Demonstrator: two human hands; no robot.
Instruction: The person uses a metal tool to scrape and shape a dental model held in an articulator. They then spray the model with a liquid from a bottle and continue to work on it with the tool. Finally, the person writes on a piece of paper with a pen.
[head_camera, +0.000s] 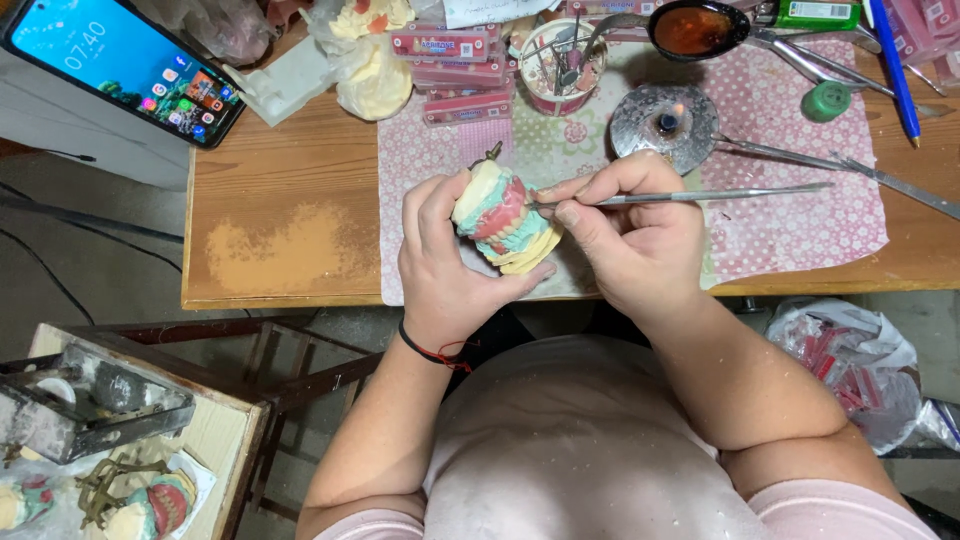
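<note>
My left hand (443, 262) grips a denture model (503, 216): cream plaster bases with red and teal wax and rows of teeth, held above the table's front edge. My right hand (628, 232) pinches a thin metal wax tool (690, 196) like a pen. Its tip touches the model's right side, near the red wax. The tool's long handle points to the right.
A wooden table (290, 190) carries a pink patterned cloth (790, 220), a small lit burner (666, 122), a spoon of dark melted wax (697, 28), a cup of tools (558, 66), flat pink boxes (447, 75) and a smartphone (125, 62). A side stand (205, 430) at lower left holds more models.
</note>
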